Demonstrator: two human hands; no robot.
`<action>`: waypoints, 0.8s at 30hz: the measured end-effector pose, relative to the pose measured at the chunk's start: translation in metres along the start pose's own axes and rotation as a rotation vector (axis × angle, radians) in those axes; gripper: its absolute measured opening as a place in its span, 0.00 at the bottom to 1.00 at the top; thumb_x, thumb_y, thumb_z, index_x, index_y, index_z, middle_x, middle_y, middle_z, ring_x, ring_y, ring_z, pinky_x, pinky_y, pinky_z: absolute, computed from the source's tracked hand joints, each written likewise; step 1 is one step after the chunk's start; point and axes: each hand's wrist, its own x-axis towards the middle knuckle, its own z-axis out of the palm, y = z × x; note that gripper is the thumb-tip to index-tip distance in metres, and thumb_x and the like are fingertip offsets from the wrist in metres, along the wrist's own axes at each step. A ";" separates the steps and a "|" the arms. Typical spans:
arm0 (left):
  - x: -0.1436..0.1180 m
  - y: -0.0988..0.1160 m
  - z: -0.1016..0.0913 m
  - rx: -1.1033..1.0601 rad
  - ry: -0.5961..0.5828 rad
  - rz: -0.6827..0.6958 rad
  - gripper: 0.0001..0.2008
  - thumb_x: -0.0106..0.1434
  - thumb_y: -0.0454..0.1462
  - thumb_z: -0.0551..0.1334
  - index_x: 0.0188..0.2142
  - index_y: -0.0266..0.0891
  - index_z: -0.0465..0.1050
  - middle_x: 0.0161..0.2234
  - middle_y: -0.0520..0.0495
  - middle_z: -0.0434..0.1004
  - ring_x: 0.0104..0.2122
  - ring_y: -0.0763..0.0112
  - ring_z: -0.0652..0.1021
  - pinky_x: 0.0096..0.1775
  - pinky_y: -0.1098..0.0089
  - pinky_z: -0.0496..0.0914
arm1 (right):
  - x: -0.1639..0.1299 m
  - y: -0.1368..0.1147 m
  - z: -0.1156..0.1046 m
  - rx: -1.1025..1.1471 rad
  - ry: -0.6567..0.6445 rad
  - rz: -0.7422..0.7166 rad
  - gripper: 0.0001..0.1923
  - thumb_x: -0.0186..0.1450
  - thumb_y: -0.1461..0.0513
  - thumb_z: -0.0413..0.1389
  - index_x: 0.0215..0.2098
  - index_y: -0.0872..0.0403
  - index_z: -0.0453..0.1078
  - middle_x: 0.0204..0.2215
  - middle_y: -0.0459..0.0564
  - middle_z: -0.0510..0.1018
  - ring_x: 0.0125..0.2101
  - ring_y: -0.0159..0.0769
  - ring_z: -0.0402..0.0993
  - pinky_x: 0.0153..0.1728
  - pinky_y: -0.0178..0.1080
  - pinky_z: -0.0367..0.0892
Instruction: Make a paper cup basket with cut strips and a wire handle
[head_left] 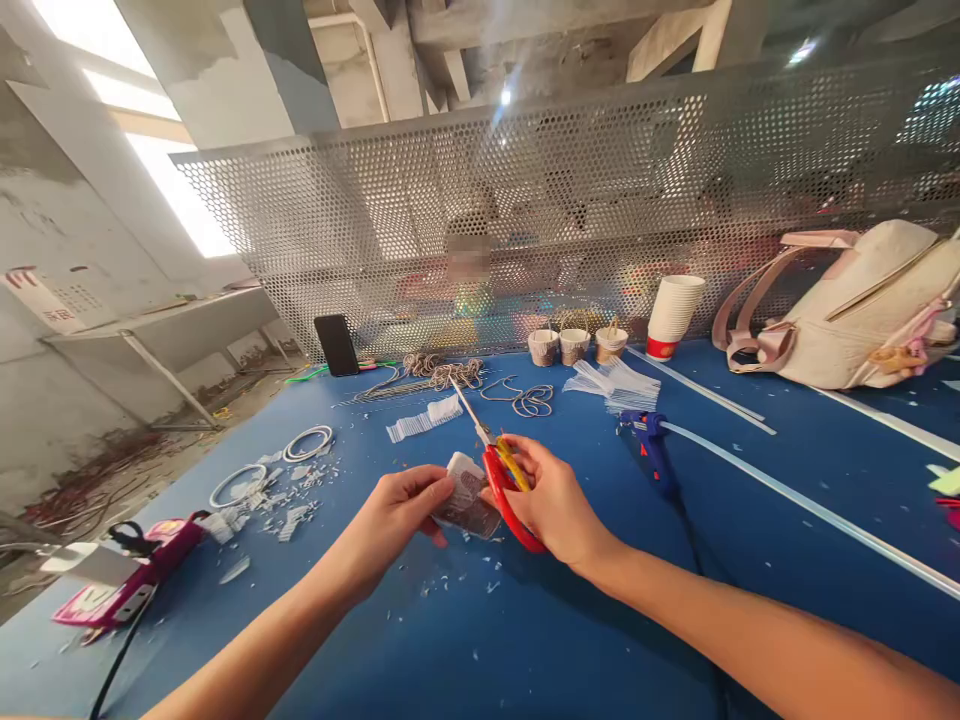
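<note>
My left hand (416, 500) pinches a small flat piece (469, 500) with a brown patterned face and a pale edge; its kind is unclear. Close beside it, my right hand (555, 500) is wrapped round scissors (506, 490) with red and yellow handles. The blades point up and away, above the piece rather than across it. Beyond the hands lies a strip of white pleated material (425, 418). Behind that, brown cord (442, 372) is heaped, with a loose loop of cord (531, 400) to its right.
White scraps (292, 490) and two white rings (307, 443) lie left, near a pink power strip (139, 575). A phone (337, 345) leans on the perforated metal screen (360, 230). Rightward are a blue glue gun (646, 445), small wrapped cups (574, 346), stacked paper cups (675, 315) and a backpack (855, 310).
</note>
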 end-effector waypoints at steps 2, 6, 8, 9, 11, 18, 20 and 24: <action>-0.004 0.002 0.005 -0.011 -0.011 -0.001 0.15 0.56 0.48 0.60 0.30 0.39 0.78 0.25 0.48 0.76 0.24 0.70 0.72 0.27 0.70 0.69 | 0.000 0.001 0.005 -0.039 0.012 -0.014 0.31 0.46 0.62 0.65 0.47 0.55 0.65 0.35 0.49 0.79 0.34 0.38 0.76 0.35 0.38 0.71; -0.007 -0.002 0.006 -0.075 -0.022 -0.017 0.14 0.56 0.47 0.61 0.30 0.39 0.78 0.27 0.48 0.76 0.25 0.69 0.73 0.29 0.69 0.70 | -0.001 0.001 -0.001 -0.113 0.042 0.009 0.28 0.48 0.61 0.63 0.46 0.56 0.66 0.27 0.46 0.78 0.25 0.33 0.73 0.24 0.34 0.67; -0.006 -0.007 0.002 -0.104 -0.015 -0.018 0.14 0.57 0.46 0.61 0.29 0.38 0.78 0.28 0.48 0.76 0.26 0.69 0.73 0.30 0.69 0.71 | 0.002 0.001 -0.010 -0.089 0.074 0.031 0.26 0.47 0.61 0.63 0.44 0.57 0.67 0.23 0.44 0.77 0.21 0.31 0.71 0.21 0.33 0.64; -0.006 -0.010 0.000 -0.112 -0.009 -0.015 0.14 0.57 0.46 0.61 0.28 0.38 0.77 0.28 0.48 0.76 0.27 0.69 0.73 0.31 0.68 0.71 | 0.004 0.002 -0.014 -0.071 0.095 0.046 0.25 0.46 0.61 0.63 0.42 0.57 0.67 0.22 0.43 0.76 0.20 0.31 0.70 0.20 0.32 0.63; -0.005 -0.014 -0.005 -0.119 -0.005 -0.008 0.13 0.57 0.46 0.62 0.28 0.38 0.77 0.28 0.47 0.76 0.29 0.68 0.73 0.33 0.68 0.71 | 0.008 0.003 -0.022 -0.034 0.128 0.068 0.23 0.45 0.62 0.63 0.40 0.57 0.67 0.20 0.42 0.75 0.19 0.30 0.69 0.20 0.32 0.62; -0.006 -0.016 -0.005 -0.075 -0.013 -0.007 0.14 0.57 0.46 0.61 0.29 0.38 0.78 0.30 0.45 0.77 0.32 0.64 0.74 0.36 0.65 0.71 | 0.001 0.002 -0.011 0.002 -0.012 0.012 0.25 0.46 0.64 0.63 0.43 0.54 0.65 0.30 0.46 0.79 0.29 0.33 0.75 0.32 0.36 0.71; -0.006 -0.015 -0.002 -0.048 -0.012 0.002 0.14 0.57 0.46 0.61 0.29 0.39 0.78 0.29 0.46 0.77 0.31 0.64 0.74 0.37 0.65 0.71 | -0.003 0.003 -0.005 0.002 -0.012 -0.025 0.27 0.46 0.64 0.63 0.44 0.54 0.65 0.35 0.48 0.79 0.35 0.35 0.76 0.37 0.37 0.71; -0.005 -0.014 0.004 -0.006 -0.030 -0.004 0.13 0.55 0.46 0.61 0.28 0.40 0.78 0.27 0.47 0.77 0.30 0.64 0.74 0.37 0.65 0.71 | -0.007 0.006 -0.003 -0.048 0.022 -0.080 0.27 0.48 0.62 0.63 0.46 0.54 0.65 0.35 0.49 0.78 0.33 0.34 0.75 0.35 0.36 0.71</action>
